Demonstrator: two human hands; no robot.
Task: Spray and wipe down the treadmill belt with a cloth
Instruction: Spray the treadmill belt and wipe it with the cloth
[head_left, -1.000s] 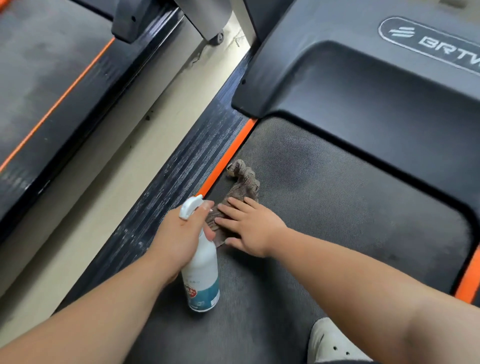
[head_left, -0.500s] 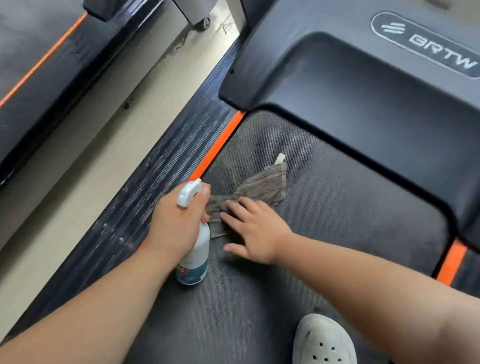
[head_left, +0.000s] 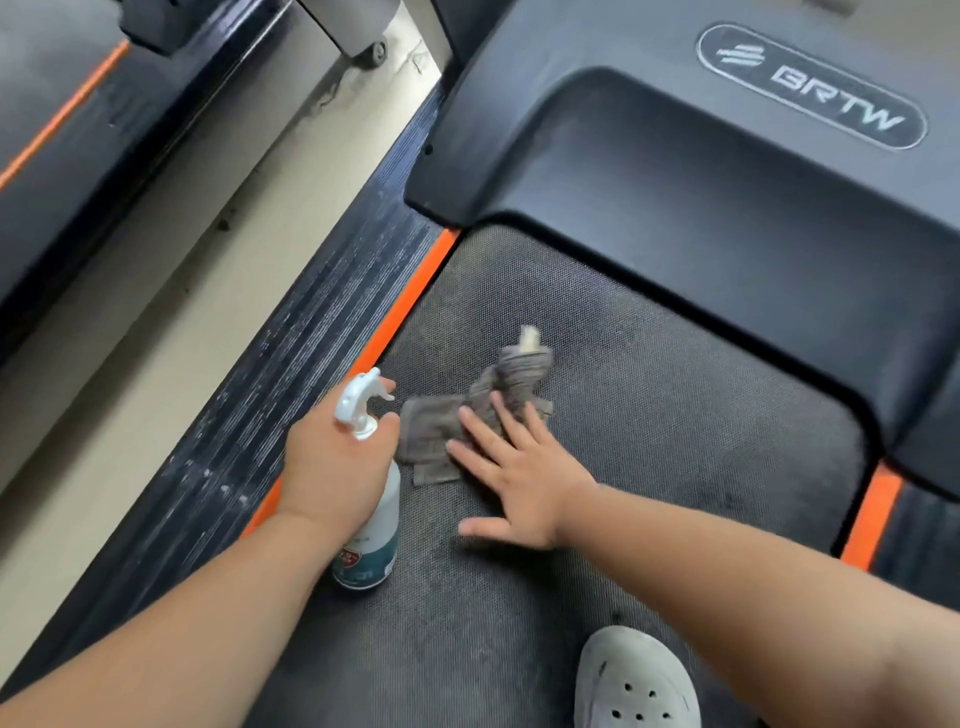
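Since half a second ago, the cloth (head_left: 467, 415) has bunched up at its far end and the right hand (head_left: 519, 478) has slid a little further from the left hand (head_left: 332, 467).

Nearest the viewer, below the right forearm, a pale clog-style shoe (head_left: 634, 680) stands on the dark belt (head_left: 675, 441). Ahead of it, the left hand has its fingers curled round the neck of a white spray bottle (head_left: 371, 540), just under the trigger head. The bottle stands nearly upright with its base on or just above the belt, and its nozzle points away from the person. Just right of that hand, the right hand lies flat with fingers straight and spread. The fingertips press on the near part of the grey cloth, and the thumb reaches out over bare belt. The cloth lies on the belt beyond the fingertips, crumpled, with a small tag sticking up at its far end.

Left of the left hand run an orange strip (head_left: 410, 296) and a ribbed side rail (head_left: 311, 364). Beyond both hands rises the black motor cover (head_left: 675, 182), marked BRTW. Further left are pale floor (head_left: 182, 234) and a second treadmill (head_left: 52, 104).

Wiping seems to be under way near the front of the belt. The next stroke likely calls for flattening the bunched cloth and keeping steady downward pressure while sweeping across.
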